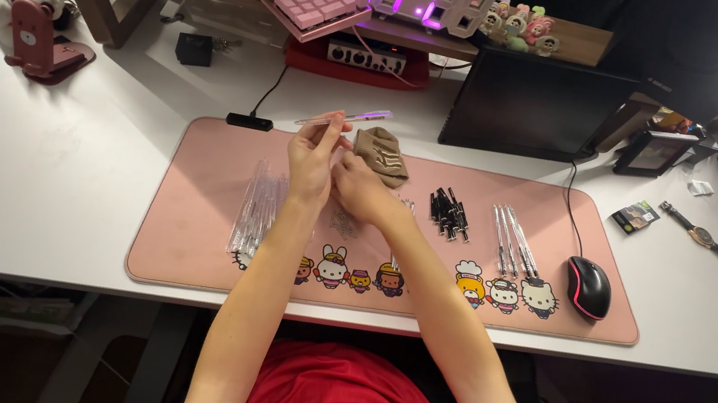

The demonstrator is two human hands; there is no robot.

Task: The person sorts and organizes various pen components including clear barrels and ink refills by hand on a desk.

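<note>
Sprawling across the white desk, the long pink rubber desk mat with cartoon animals along its near edge carries everything at risk. Should a forearm sweep sideways, I judge it would scatter the loose row of clear plastic pen barrels lying left of the arms, or the heap of small black pen caps and the thin silver-and-clear refills to the right; all look light and round enough to roll toward the black computer mouse with a red stripe or off the near edge. The left hand pinches one clear pen with a purple end between thumb and fingers, held up and slanting toward the far right. The right hand, fingers curled together, meets it below; what it grips I cannot tell. A loose pinch could drop the pen, likely beside the folded tan cloth.
</note>
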